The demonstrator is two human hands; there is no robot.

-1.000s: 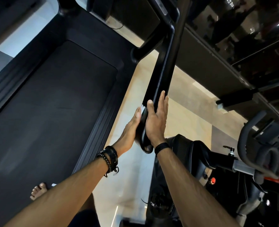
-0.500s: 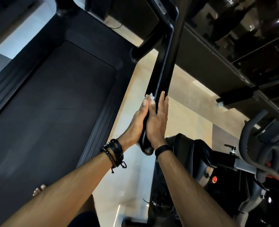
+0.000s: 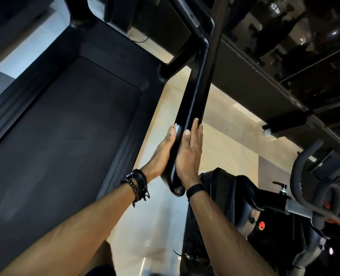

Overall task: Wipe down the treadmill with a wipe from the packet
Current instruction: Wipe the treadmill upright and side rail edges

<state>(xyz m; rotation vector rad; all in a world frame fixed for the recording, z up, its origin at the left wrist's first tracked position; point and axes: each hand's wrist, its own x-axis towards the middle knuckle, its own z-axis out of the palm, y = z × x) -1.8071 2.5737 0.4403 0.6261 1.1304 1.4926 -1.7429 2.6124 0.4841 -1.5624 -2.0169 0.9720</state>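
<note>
The black treadmill fills the left, with its belt (image 3: pixel 65 126) below and its right handrail (image 3: pixel 197 92) running up the middle. My left hand (image 3: pixel 161 154), fingers straight, presses a white wipe (image 3: pixel 177 129) against the rail's left side. Only a small bit of the wipe shows past the fingertips. My right hand (image 3: pixel 189 156) lies flat along the rail's right side, with its thumb on top. Both hands are near the rail's lower rounded end. The wipe packet is not in view.
A black exercise bike (image 3: pixel 224 200) with curved handlebars (image 3: pixel 304 176) stands close on the right. Beige floor tiles (image 3: pixel 224 148) show between the two machines. A dark glossy wall or mirror (image 3: pixel 284 56) runs along the upper right.
My left hand has slid the wipe a little way up the handrail from its end. My right hand has kept its place on the rail.
</note>
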